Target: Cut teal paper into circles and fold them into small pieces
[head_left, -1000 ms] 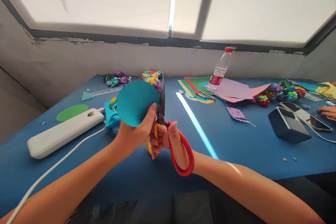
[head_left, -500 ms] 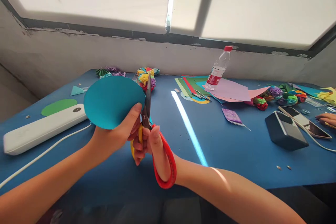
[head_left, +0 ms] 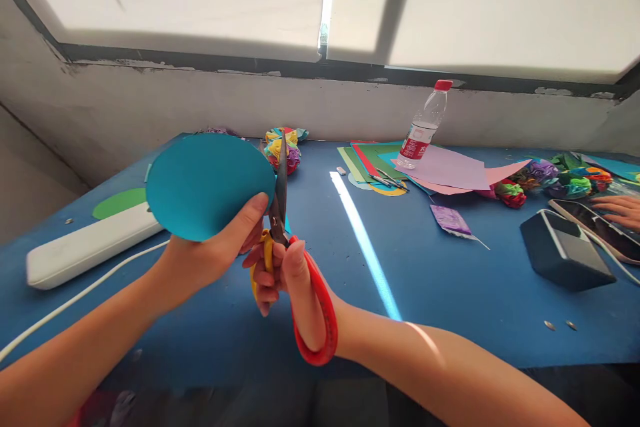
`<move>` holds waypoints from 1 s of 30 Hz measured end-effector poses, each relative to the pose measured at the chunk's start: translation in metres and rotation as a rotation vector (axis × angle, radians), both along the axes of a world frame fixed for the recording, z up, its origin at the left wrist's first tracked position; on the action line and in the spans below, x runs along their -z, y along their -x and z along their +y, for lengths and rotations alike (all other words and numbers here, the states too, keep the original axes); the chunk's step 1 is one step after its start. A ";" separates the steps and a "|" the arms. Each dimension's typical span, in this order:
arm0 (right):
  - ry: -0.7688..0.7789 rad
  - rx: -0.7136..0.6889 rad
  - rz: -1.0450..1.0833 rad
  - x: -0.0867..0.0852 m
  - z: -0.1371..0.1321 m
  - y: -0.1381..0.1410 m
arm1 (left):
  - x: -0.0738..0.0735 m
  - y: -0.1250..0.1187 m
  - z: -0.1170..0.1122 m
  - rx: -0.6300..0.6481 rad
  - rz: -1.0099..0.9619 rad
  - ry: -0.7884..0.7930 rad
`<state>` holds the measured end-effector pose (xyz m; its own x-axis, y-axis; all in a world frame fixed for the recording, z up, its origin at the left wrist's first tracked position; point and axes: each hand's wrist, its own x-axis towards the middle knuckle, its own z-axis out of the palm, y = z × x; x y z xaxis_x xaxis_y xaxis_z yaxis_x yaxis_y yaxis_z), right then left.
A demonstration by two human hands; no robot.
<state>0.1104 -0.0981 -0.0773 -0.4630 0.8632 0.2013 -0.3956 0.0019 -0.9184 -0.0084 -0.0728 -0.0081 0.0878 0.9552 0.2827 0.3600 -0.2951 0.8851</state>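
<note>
A round sheet of teal paper (head_left: 205, 180) is pinched at its lower right edge by my left hand (head_left: 220, 247), thumb on top. My right hand (head_left: 295, 280) grips a pair of scissors (head_left: 282, 193) with one red and one yellow handle, the thumb through the red loop. The blades point up and away, close along the paper's right edge, slightly parted. A small teal bit shows just right of the blades. Whether the blades touch the paper is hard to tell.
On the blue table (head_left: 325, 320) are a white power strip (head_left: 100, 240), a green paper disc (head_left: 120, 203), paper flowers (head_left: 285, 150), stacked coloured paper (head_left: 450, 170), a bottle (head_left: 423, 130), a purple packet (head_left: 453, 220) and a dark box (head_left: 565, 250). Another person's hand (head_left: 620, 210) rests by a phone (head_left: 595, 227).
The teal paper has turned and shifted slightly left in my left hand. The scissors stay nearly in place. The view has swung a little left, and the other person's hand has moved over the phone.
</note>
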 end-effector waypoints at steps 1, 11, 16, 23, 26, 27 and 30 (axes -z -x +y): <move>0.002 -0.002 -0.002 0.000 0.000 0.000 | -0.001 0.001 0.000 -0.001 0.012 -0.018; 0.032 0.013 -0.052 -0.004 -0.001 -0.002 | -0.002 0.006 0.005 0.011 0.083 -0.018; 0.047 0.013 -0.060 -0.005 -0.002 -0.003 | -0.003 0.008 0.006 -0.037 0.088 -0.053; 0.125 0.001 -0.030 -0.006 -0.001 -0.001 | 0.000 0.010 0.008 -0.041 0.048 -0.071; 0.139 -0.006 -0.001 -0.007 -0.002 0.000 | 0.001 0.012 0.009 -0.021 0.033 -0.087; 0.142 -0.008 0.004 -0.007 -0.002 0.000 | 0.002 0.013 0.010 -0.013 0.023 -0.090; 0.151 -0.008 -0.013 -0.007 -0.003 -0.001 | 0.005 0.016 0.015 0.020 -0.002 -0.083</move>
